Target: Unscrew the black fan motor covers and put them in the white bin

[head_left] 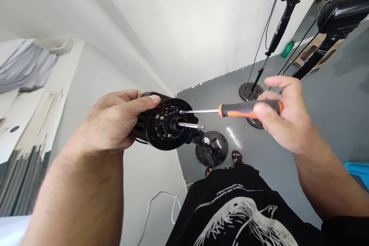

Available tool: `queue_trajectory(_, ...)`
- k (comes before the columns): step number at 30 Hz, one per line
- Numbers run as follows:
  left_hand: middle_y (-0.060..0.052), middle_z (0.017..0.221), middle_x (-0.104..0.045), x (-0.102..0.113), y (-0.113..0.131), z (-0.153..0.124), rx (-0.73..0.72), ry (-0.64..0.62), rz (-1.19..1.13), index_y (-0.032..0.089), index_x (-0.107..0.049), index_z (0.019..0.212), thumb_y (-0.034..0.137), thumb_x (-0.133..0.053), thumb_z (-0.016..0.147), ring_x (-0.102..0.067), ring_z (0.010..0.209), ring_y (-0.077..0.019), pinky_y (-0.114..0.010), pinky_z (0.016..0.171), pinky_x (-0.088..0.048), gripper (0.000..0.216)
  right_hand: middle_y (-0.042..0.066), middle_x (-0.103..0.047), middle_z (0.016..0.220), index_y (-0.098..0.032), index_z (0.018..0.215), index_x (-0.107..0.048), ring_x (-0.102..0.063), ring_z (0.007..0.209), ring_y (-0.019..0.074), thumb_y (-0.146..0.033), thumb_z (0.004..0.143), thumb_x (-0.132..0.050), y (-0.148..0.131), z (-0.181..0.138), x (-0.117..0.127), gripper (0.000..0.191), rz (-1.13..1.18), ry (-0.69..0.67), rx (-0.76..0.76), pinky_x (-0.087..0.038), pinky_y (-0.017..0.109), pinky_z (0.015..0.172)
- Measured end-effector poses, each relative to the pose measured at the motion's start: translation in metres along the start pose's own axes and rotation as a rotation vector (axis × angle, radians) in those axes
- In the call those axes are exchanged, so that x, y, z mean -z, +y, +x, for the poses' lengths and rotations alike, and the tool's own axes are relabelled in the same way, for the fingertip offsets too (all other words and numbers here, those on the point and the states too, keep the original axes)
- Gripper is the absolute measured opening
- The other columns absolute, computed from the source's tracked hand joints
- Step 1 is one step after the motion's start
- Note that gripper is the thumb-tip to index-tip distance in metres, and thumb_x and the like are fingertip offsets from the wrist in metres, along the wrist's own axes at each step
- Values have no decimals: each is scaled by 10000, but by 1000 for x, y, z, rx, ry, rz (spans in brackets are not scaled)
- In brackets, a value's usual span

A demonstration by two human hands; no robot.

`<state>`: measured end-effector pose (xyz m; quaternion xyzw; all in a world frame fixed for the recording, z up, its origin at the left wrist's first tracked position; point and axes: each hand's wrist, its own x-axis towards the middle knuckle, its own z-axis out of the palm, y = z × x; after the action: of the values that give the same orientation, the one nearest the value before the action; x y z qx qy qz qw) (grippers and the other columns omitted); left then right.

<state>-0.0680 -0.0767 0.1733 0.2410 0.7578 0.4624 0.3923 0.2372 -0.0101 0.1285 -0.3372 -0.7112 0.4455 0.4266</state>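
My left hand [112,123] is wrapped round a black fan motor housing [165,123], with its round ribbed face turned to the right. A threaded metal shaft [191,125] sticks out from the middle of that face. My right hand [285,117] grips the orange-and-black handle of a screwdriver [245,109]. The steel blade points left and its tip rests on a screw near the upper edge of the housing face. The housing sits on top of a stand whose round black base [211,148] stands on the grey floor by my feet.
Two other black fan stands [285,4] [334,19] with round bases and hanging cables stand at the back right. A green bottle [287,49] lies by the wall. White cables [161,203] run over the floor at the lower middle. A blue thing [357,171] is at the right edge.
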Motion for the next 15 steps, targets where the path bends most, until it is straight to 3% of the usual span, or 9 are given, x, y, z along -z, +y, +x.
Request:
queue_trajectory(1,4,471,-589,1,-1,0,-5,-8,7,181,-634,636,325,-812,581,-507,353,-121,-191,318,-364,236,-32,-636,787,-251,1160,-452,-658,602,128,-453,1004,-687,-1,2,0,347,-9,16,-37,-511,242,455)
queue_trajectory(3,-6,493,-615,1,-1,1,-7,-18,19,181,-645,658,343,-809,577,-535,367,-132,-202,329,-399,244,9,-673,925,-248,1194,-451,-602,531,92,-484,1022,-652,-3,3,1,354,-13,23,-84,-482,246,417)
queue_trajectory(6,16,456,-573,-1,-1,1,-1,2,14,190,-621,636,337,-802,566,-499,339,-119,-185,304,-347,243,65,-659,1281,-305,1366,-382,-627,590,79,-358,847,-839,-6,1,1,694,-3,-3,-87,-517,271,458)
queue_trajectory(7,24,443,-556,-1,-1,0,1,12,11,193,-611,623,335,-803,558,-485,329,-113,-179,297,-326,248,49,-672,1236,-311,1362,-381,-640,618,93,-334,816,-861,-6,1,0,727,-3,-2,-88,-520,274,475)
queue_trajectory(10,13,462,-580,-1,-1,1,-1,1,21,192,-628,635,357,-817,533,-510,343,-124,-193,305,-358,271,-23,-628,808,-271,1196,-448,-601,573,121,-455,963,-731,-4,3,0,411,-17,37,-130,-490,278,477)
queue_trajectory(11,5,475,-594,0,-2,1,-4,-12,30,191,-638,646,372,-824,524,-525,353,-131,-203,311,-378,287,-16,-625,799,-266,1187,-451,-578,552,116,-507,994,-682,-4,4,1,386,-15,44,-145,-480,281,467)
queue_trajectory(13,-5,488,-606,1,-2,1,-10,-23,41,189,-646,653,396,-830,504,-536,365,-136,-215,322,-400,314,42,-691,1012,-279,1266,-433,-580,568,101,-516,949,-732,-4,4,2,496,6,21,-146,-475,282,447)
queue_trajectory(15,-4,483,-598,1,-1,1,-12,-10,45,192,-639,643,403,-825,480,-530,364,-133,-215,323,-392,325,68,-693,1207,-307,1351,-386,-655,695,126,-417,807,-865,-4,4,2,733,29,-11,-122,-527,287,492)
